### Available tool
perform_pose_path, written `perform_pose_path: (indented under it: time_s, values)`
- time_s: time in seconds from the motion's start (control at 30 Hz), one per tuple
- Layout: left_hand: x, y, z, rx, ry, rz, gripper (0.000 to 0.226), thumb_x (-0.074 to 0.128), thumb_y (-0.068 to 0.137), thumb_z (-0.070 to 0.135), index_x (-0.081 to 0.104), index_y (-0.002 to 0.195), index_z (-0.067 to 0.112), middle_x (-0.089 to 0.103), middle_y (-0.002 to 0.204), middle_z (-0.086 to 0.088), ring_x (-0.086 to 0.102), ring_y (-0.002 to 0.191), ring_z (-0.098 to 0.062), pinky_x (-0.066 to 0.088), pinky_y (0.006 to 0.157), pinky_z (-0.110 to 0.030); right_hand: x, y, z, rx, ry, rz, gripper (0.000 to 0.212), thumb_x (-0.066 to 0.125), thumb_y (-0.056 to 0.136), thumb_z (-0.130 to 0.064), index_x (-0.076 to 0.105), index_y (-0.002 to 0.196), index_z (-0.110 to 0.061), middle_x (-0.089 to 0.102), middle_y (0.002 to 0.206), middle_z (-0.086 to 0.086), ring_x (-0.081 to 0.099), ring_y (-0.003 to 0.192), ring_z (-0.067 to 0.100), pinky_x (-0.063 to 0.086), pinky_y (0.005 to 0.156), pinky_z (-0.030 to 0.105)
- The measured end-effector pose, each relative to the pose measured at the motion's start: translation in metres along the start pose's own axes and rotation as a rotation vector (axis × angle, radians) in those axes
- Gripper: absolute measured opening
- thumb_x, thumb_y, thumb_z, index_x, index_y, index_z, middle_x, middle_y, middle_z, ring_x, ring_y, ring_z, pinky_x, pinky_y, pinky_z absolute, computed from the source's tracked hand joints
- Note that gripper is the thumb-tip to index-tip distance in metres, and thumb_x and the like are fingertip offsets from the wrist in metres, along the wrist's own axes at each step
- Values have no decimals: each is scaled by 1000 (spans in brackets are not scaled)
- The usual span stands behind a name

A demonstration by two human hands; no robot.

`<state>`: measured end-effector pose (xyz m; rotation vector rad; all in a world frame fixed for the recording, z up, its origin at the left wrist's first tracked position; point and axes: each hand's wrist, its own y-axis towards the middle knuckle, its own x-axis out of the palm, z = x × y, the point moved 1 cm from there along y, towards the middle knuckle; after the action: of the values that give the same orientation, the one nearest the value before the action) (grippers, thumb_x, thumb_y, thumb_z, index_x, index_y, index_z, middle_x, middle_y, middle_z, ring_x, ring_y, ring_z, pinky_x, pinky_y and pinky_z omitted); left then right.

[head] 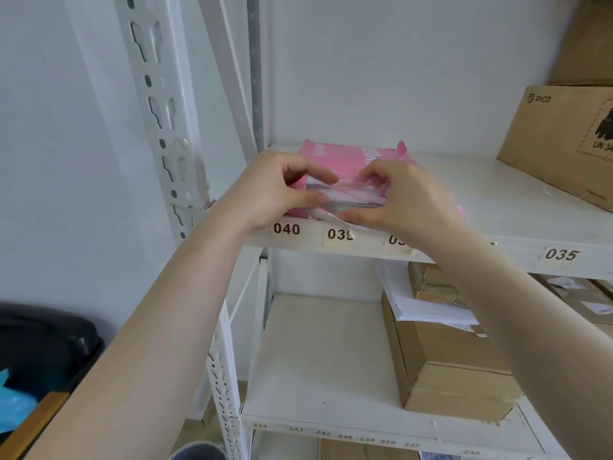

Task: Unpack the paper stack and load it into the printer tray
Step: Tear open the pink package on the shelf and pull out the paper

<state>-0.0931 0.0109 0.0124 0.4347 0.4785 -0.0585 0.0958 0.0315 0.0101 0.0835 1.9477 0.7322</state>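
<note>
A paper stack in a pink wrapper (335,157) lies on the upper white shelf (481,194), near its front edge. The wrapper's near end is torn open, and the white sheet edges (355,202) show between my hands. My left hand (268,190) pinches the torn wrapper at the stack's left front corner. My right hand (404,197) grips the wrapper and sheets at the right front, its thumb under a loose flap. No printer or tray is in view.
A large PICO cardboard box (564,144) stands at the shelf's right. On the lower shelf (315,360) sit cardboard boxes (447,366) with white papers on top. A white slotted upright (162,121) rises at left. A dark bin (43,343) is at lower left.
</note>
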Motion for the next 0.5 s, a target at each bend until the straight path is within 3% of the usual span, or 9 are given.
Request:
perform_pose_path:
  time_s: [0.1,0.2,0.33,0.5]
  values:
    - [-2,3,-3,-65,-119,16,41,66,78,-4,70,111,20,70,91,3,65,76,-5,52,60,-14,8,0,-2,30,18,70,64,67,59,-68,60,112,-32,65,102,-10,57,100,17,44,80,33]
    - [-4,5,-8,-72,-152,77,48,56,77,-11,71,108,21,74,103,9,67,92,-1,53,72,-16,16,-6,-3,24,-57,52,76,67,53,-73,52,119,-39,60,116,-10,49,114,21,34,91,35]
    - [-6,1,-11,-41,-290,89,28,65,79,-6,60,96,15,76,99,2,70,87,-14,54,69,-32,21,-14,-3,26,-96,65,83,68,52,-73,48,124,-39,55,120,-9,46,114,23,31,92,35]
    - [2,4,-10,-22,-129,50,36,80,68,5,56,92,16,74,91,-1,64,74,-9,53,64,-25,20,-9,0,72,5,82,78,66,55,-76,52,121,-37,58,120,-9,49,114,22,34,91,36]
